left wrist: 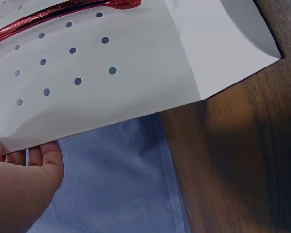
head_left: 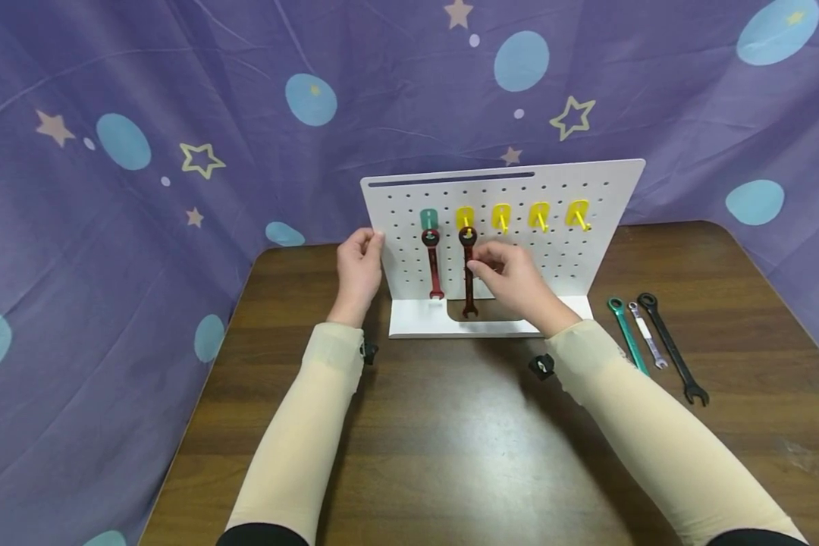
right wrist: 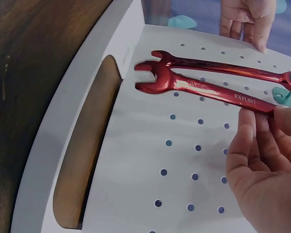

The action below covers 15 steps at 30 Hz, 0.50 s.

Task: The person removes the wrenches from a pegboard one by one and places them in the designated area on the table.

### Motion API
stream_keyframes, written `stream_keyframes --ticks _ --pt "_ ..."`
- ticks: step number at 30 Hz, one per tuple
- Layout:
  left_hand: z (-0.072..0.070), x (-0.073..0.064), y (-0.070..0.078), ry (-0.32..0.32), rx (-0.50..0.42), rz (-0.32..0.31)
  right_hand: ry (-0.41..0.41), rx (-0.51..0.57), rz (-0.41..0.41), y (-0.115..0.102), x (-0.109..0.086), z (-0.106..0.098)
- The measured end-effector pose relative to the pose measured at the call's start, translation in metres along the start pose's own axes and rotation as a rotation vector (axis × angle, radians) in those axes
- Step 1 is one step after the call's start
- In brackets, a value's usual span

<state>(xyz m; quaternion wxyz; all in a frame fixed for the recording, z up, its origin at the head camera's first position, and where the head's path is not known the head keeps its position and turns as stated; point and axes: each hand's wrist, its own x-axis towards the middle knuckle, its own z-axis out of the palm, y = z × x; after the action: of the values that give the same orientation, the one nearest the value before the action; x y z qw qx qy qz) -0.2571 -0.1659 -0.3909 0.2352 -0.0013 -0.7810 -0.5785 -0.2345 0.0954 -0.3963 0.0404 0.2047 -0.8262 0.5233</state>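
My left hand [head_left: 359, 267] pinches the left edge of a white pegboard [head_left: 409, 258], thumb in front and fingers behind. My right hand [head_left: 515, 280] pinches the shank of a dark red combination wrench [head_left: 469, 282] between thumb and fingers. This wrench's ring end is at the first yellow hook [head_left: 465, 215], and its open end points down; "EXPLOIT" shows on its shank in the right wrist view. Just left of it, a smaller red wrench [head_left: 434, 269] hangs by its ring from the green hook [head_left: 428, 218].
Three yellow hooks, among them the rightmost one [head_left: 577, 213], sit farther right on the board. Right of the board, a green wrench [head_left: 628, 334], a small silver wrench [head_left: 648, 336] and a long black wrench [head_left: 673, 349] lie on the wooden table [head_left: 450, 440]. A purple curtain [head_left: 409, 98] hangs behind.
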Motion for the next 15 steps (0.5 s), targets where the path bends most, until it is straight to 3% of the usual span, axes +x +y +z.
stream_keyframes --ticks 15 --pt "0.0002 0.0011 -0.0016 0.002 -0.001 0.001 -0.026 0.044 -0.020 -0.0056 -0.0055 -0.0049"
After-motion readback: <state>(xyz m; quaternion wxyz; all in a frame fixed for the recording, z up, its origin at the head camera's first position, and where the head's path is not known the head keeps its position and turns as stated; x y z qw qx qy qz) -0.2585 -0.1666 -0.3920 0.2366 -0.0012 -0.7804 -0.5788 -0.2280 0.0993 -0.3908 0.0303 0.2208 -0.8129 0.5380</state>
